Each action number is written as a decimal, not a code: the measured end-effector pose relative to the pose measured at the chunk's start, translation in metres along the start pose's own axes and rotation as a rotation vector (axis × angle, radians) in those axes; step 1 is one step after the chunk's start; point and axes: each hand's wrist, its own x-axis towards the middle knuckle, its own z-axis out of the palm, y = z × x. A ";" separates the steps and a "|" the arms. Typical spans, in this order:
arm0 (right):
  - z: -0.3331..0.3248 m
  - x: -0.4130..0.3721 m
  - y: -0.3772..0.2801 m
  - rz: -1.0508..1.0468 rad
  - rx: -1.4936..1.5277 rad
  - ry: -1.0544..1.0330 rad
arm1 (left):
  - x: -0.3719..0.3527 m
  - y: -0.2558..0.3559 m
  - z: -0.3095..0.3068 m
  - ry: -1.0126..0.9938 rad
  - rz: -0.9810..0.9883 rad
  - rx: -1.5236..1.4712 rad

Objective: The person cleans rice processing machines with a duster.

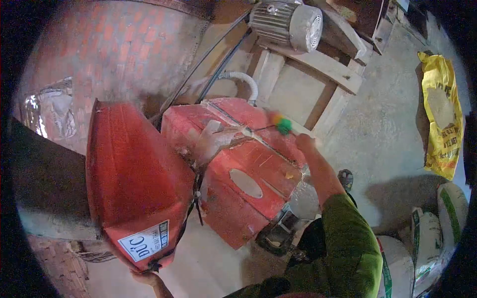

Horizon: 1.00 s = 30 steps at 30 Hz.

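Note:
A large red metal hopper [139, 164] with a white label [144, 243] stands tilted at the left. My left hand [143, 277] grips its lower edge near the bottom of the view, with the fingers partly hidden beneath it. Beside the hopper is a red machine housing [238, 174], dusty on top and with a pale oval patch. My right hand [305, 143] is closed above the housing's far side. From it sticks out a blurred, brush-like thing [283, 125] in green, yellow and orange. Its handle is hidden in the fist.
An electric motor [285, 25] sits on a frame [323, 69] at the top, with belts [218, 64] running to the machine. A grey hose [243, 82] curves behind the housing. Filled sacks [422, 238] stand at lower right; a yellow bag [441, 119] lies above them.

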 end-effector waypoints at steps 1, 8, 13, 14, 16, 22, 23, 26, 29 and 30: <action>-0.009 0.005 -0.016 0.025 0.116 -0.068 | 0.001 0.002 -0.003 -0.055 -0.113 -0.167; -0.047 -0.007 -0.056 -0.061 0.467 -0.112 | -0.007 0.043 0.003 0.023 -0.200 -0.269; -0.023 -0.010 -0.004 0.277 0.308 -0.032 | -0.006 0.031 0.006 0.054 -0.129 -0.147; -0.004 0.001 0.005 0.261 0.224 -0.009 | -0.009 0.043 0.010 0.051 -0.138 -0.147; -0.004 0.031 -0.016 -0.207 -0.248 -0.129 | -0.013 0.077 0.015 0.111 -0.206 -0.357; -0.080 -0.071 -0.049 -0.325 0.451 0.031 | -0.014 0.079 0.019 0.191 0.206 0.206; 0.016 -0.040 0.011 -0.331 0.444 0.034 | -0.012 0.076 0.019 0.208 0.111 0.173; 0.100 -0.102 0.110 -0.015 -0.168 -0.173 | -0.010 0.048 0.024 0.284 0.103 0.031; 0.096 -0.143 0.139 -0.114 -0.289 0.063 | -0.014 0.074 0.029 0.310 0.171 0.264; 0.079 -0.153 0.121 -0.180 -0.256 0.103 | -0.017 0.089 0.027 0.287 0.241 0.432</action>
